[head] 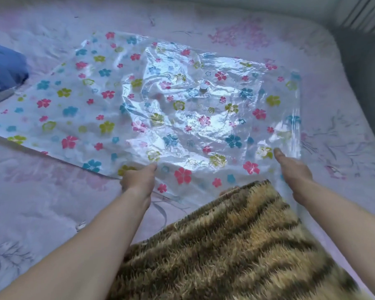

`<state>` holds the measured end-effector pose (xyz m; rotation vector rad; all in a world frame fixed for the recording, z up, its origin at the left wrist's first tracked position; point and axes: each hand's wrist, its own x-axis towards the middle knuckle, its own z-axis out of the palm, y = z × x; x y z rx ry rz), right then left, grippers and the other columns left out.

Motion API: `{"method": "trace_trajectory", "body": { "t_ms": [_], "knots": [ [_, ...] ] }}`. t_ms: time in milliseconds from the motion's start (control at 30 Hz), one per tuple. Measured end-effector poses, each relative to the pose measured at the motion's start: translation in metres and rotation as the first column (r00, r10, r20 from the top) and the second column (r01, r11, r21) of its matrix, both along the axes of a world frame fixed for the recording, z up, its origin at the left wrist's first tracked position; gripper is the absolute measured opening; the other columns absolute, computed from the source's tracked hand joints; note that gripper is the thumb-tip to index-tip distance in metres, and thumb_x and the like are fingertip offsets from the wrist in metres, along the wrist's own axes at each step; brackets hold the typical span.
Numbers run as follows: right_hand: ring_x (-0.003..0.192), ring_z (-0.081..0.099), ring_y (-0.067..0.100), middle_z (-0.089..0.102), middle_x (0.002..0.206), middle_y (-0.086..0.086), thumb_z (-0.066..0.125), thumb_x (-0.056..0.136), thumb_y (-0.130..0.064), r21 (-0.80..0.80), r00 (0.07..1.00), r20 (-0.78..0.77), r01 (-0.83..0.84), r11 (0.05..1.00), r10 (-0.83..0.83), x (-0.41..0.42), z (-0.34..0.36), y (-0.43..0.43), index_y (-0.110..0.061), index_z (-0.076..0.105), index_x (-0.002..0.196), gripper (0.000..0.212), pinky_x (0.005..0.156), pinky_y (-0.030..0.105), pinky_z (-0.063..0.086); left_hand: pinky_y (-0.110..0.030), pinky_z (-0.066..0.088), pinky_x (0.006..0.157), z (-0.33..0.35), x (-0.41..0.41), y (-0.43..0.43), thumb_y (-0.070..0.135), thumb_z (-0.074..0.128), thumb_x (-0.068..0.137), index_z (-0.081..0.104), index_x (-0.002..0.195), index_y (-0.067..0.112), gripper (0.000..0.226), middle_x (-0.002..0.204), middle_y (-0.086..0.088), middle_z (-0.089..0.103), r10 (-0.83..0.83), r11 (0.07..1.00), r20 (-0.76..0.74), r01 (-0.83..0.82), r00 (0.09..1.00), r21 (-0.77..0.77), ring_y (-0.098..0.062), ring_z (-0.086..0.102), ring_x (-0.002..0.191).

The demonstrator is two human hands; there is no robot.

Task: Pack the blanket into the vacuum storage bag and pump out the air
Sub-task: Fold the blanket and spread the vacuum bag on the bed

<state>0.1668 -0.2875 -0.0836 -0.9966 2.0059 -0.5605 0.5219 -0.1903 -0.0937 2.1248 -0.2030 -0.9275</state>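
A clear vacuum storage bag (160,100) printed with pink, blue and green flowers lies spread flat on the bed, its grey round valve (203,88) near the middle. A folded tiger-striped fuzzy blanket (236,241) lies in front of me, its far end at the bag's near edge. My left hand (139,180) pinches the bag's near edge, fingers curled under the plastic. My right hand (292,167) grips the bag's near right edge, thumb on top.
The bed (41,191) has a pale pink floral sheet. A blue pillow or cushion (2,68) lies at the far left. The bed's right edge drops to a dark floor (364,87) by a striped curtain at top right.
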Motion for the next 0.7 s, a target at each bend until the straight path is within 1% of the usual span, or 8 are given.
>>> {"method": "trace_trajectory", "body": {
  "t_ms": [100,200,267,367,433,533,633,700],
  "knots": [
    [0.129,0.051,0.036,0.054,0.144,0.014,0.055,0.086,-0.073,-0.062,0.996,0.009,-0.086,0.994,0.087,0.023,-0.004,-0.012,-0.010,0.056,0.139,0.082,0.110,0.049,0.040,-0.045,0.048,0.110,-0.002,0.004,-0.015,0.049,0.081,0.080,0.051,0.141,-0.006,0.088,0.146,-0.022,0.054,-0.057,0.998,0.136,0.057,0.989,0.008,-0.041,0.055,0.131],
    [0.138,0.043,0.039,0.044,0.151,0.022,0.056,0.090,-0.068,-0.104,0.986,-0.055,-0.162,0.981,0.157,0.044,-0.007,-0.025,-0.002,0.044,0.147,0.088,0.114,0.053,0.035,-0.044,0.045,0.114,-0.002,0.022,-0.037,0.054,0.085,0.074,0.052,0.139,-0.006,0.094,0.144,-0.024,0.053,-0.105,0.994,0.249,0.107,0.963,0.008,-0.039,0.052,0.134],
    [0.139,0.042,0.036,0.042,0.153,0.021,0.056,0.091,-0.065,-0.131,0.985,-0.031,-0.170,0.977,0.167,0.057,-0.010,-0.035,0.000,0.042,0.148,0.087,0.115,0.048,0.035,-0.043,0.041,0.117,-0.001,0.040,-0.051,0.058,0.086,0.072,0.049,0.142,-0.008,0.103,0.148,-0.026,0.048,-0.115,0.993,0.310,0.107,0.944,0.041,-0.038,0.048,0.139],
    [0.129,0.049,0.027,0.051,0.140,0.013,0.055,0.091,-0.068,-0.135,0.979,0.130,-0.141,0.981,0.159,0.079,-0.011,-0.051,-0.001,0.051,0.141,0.084,0.105,0.041,0.038,-0.041,0.034,0.122,-0.002,0.071,-0.070,0.060,0.088,0.070,0.037,0.150,-0.009,0.118,0.158,-0.025,0.035,-0.145,0.988,0.375,0.117,0.916,0.096,-0.036,0.037,0.147],
    [0.137,0.043,0.028,0.043,0.151,0.010,0.055,0.089,-0.070,-0.070,0.948,0.308,-0.064,0.995,0.082,0.095,-0.007,-0.059,-0.007,0.044,0.149,0.088,0.112,0.043,0.035,-0.042,0.033,0.122,-0.006,0.087,-0.078,0.062,0.088,0.068,0.025,0.157,-0.007,0.130,0.162,-0.022,0.028,-0.173,0.982,0.321,0.139,0.931,0.125,-0.037,0.034,0.150],
    [0.148,0.031,0.027,0.021,0.166,0.001,0.055,0.082,-0.078,0.003,0.851,0.523,0.054,0.999,-0.048,0.116,0.001,-0.066,-0.019,0.029,0.157,0.098,0.119,0.050,0.028,-0.047,0.030,0.124,-0.012,0.095,-0.092,0.065,0.088,0.066,0.018,0.161,-0.003,0.136,0.166,-0.019,0.023,-0.194,0.977,0.280,0.158,0.940,0.146,-0.038,0.028,0.153],
    [0.142,0.040,0.030,0.029,0.159,-0.002,0.054,0.081,-0.080,0.053,0.705,0.694,0.156,0.986,-0.149,0.141,0.012,-0.058,-0.023,0.028,0.157,0.099,0.115,0.057,0.034,-0.054,0.014,0.128,0.001,0.084,-0.108,0.063,0.085,0.069,-0.001,0.165,0.008,0.140,0.171,-0.024,-0.005,-0.252,0.953,0.304,0.181,0.919,0.242,-0.037,0.000,0.160],
    [0.133,0.051,0.036,0.040,0.154,0.007,0.054,0.083,-0.078,0.123,0.582,0.790,0.158,0.980,-0.193,0.163,0.018,-0.044,-0.022,0.032,0.154,0.093,0.109,0.060,0.041,-0.063,-0.001,0.125,0.013,0.068,-0.112,0.064,0.072,0.081,-0.003,0.165,0.020,0.121,0.169,-0.023,-0.021,-0.404,0.896,0.424,0.258,0.811,0.361,-0.038,-0.018,0.158]
  ]
}}
